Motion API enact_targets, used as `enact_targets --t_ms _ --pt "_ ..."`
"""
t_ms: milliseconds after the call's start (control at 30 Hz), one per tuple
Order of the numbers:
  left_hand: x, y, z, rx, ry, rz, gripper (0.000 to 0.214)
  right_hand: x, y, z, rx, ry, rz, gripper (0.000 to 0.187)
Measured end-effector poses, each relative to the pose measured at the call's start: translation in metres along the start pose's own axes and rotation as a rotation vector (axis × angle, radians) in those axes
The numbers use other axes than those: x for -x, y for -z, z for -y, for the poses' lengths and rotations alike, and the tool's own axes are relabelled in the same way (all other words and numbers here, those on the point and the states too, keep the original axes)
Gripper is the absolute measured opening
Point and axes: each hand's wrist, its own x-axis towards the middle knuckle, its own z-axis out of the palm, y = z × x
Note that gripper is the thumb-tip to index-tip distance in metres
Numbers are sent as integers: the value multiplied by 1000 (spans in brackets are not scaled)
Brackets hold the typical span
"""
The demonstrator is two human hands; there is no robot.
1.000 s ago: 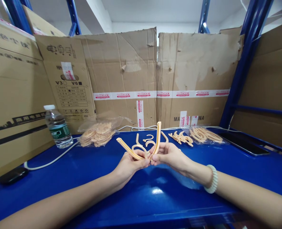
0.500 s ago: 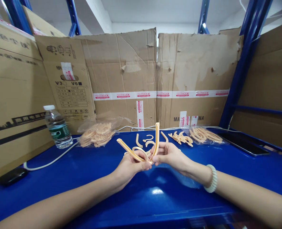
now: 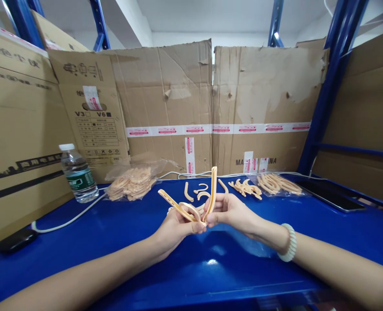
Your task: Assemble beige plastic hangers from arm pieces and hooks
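Above the blue table, my left hand (image 3: 178, 224) is closed on a cream-coloured plastic strip (image 3: 169, 199) that slants up to the left. A curved piece of the same colour loops over that hand's fingers. My right hand (image 3: 232, 212) pinches a second grooved cream strip (image 3: 213, 183), which stands nearly upright. The lower ends of the strips come together between my fingertips; whether they are joined is hidden. Behind my hands lie a short bent piece (image 3: 188, 192), a hook-shaped piece (image 3: 202, 187) and another slanted piece (image 3: 223, 186).
Bagged cream parts (image 3: 131, 183) lie at the back left, near a water bottle (image 3: 79, 175). At the back right are a pile of small curved parts (image 3: 245, 188), bagged rings (image 3: 278, 183) and a dark tablet (image 3: 332, 196). Cardboard sheets (image 3: 165, 99) wall the back.
The left strip has turned slightly, so slots along its face now show, and the curved piece by my left hand has tilted a little. Both hands stay nearly in place.
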Motion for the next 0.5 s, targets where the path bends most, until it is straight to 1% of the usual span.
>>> enact_targets --t_ms 233,400,500 --pt "0 -1 0 45 35 -22 25 0 0 1 -2 4 46 31" --pt "2 -3 -1 53 25 24 22 -1 -1 -2 -20 11 67 31" --pt "3 -3 0 68 58 23 23 -1 0 -3 -33 7 78 30"
